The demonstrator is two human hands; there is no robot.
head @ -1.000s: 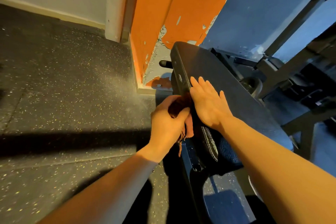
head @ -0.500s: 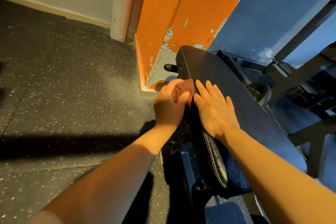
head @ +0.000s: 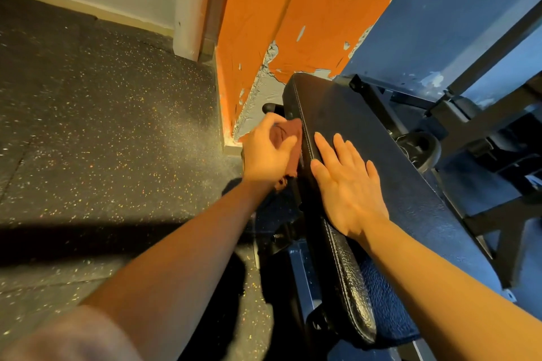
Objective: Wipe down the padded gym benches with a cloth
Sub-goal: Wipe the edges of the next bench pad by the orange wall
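One cloth (head: 289,138) bunched in left hand (head: 268,152), against bench (head: 366,138) side.

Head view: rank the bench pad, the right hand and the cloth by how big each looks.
1. Bench pad, by far the largest.
2. Right hand, flat on the pad.
3. Cloth, smallest as seen, though the left hand gripping it hides much of it, so its full size is unsure.

single head-worn view, looking forward and steeply down, close above the bench pad (head: 366,138) and floor (head: 102,126)
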